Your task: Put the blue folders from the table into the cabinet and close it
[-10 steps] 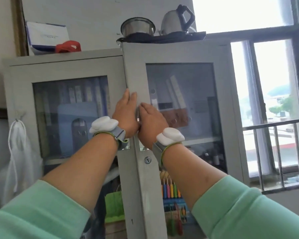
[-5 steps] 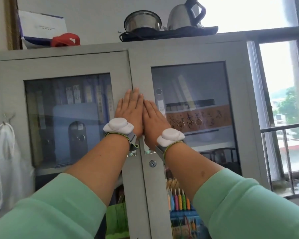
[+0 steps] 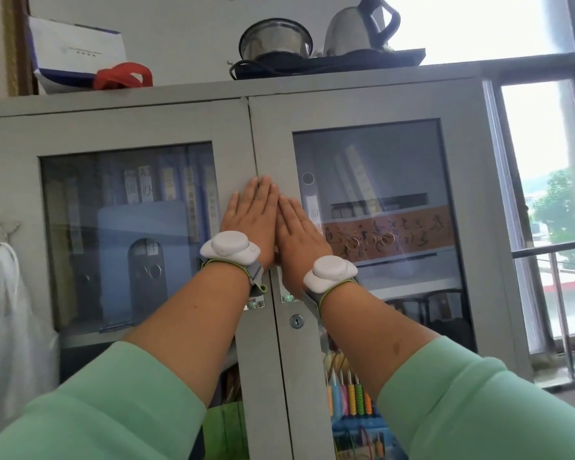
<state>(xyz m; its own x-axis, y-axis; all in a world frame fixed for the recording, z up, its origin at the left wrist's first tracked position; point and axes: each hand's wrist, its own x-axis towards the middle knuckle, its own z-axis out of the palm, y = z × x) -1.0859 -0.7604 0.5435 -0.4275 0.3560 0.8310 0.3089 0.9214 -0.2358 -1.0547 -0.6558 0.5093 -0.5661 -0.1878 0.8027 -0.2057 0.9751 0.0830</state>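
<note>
The grey metal cabinet (image 3: 346, 101) fills the view, its two glass doors meeting at the middle seam. My left hand (image 3: 251, 220) lies flat on the left door's inner edge. My right hand (image 3: 301, 234) lies flat on the right door's inner edge, touching the left hand. Both palms press the doors and hold nothing. Behind the left glass stand blue folders (image 3: 140, 260), upright on a shelf. A keyhole (image 3: 296, 321) sits below my wrists on the right door.
On the cabinet top rest a steel pot (image 3: 275, 39), a kettle (image 3: 362, 26) on a black tray, a white box (image 3: 77, 51) and a red cap (image 3: 123, 76). A white bag (image 3: 0, 293) hangs at the left. A barred window (image 3: 551, 227) is at the right.
The right door has swung from ajar to flush with the left one. Both hands went from gripping the door edges to lying flat on the doors.
</note>
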